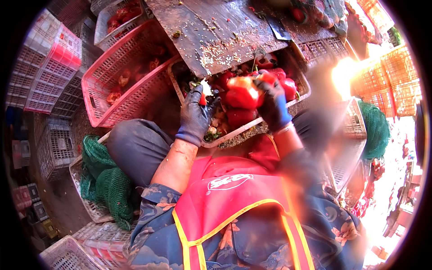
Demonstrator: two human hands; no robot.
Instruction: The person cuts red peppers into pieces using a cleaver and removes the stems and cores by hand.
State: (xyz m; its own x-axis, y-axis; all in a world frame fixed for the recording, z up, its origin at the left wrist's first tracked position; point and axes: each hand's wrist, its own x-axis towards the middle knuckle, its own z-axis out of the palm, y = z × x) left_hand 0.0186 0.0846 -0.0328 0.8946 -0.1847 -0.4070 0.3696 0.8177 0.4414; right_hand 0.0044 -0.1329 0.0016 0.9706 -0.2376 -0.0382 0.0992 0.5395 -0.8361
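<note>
My left hand (199, 109), in a dark work glove with a blue cuff, grips a pepper core (205, 89) with pale seeds and a bit of red flesh. My right hand (274, 101), gloved likewise, is closed around a red bell pepper (243, 92) with bright glare on its upper side. Both hands are over a shallow plastic crate (233, 133) in front of my lap. Whole red peppers (288, 88) lie at its right, and pepper scraps (216, 125) with green bits lie near its front left corner.
A seed-strewn board (216, 37) overhangs the crate, bearing a dark flat blade (278, 28). Left stands a pink crate (126, 72) with pepper pieces. Green mesh sacks (113, 189) lie beside my knee. Crates stack at far left (50, 67). Another person's gloved hand (325, 15) shows top right.
</note>
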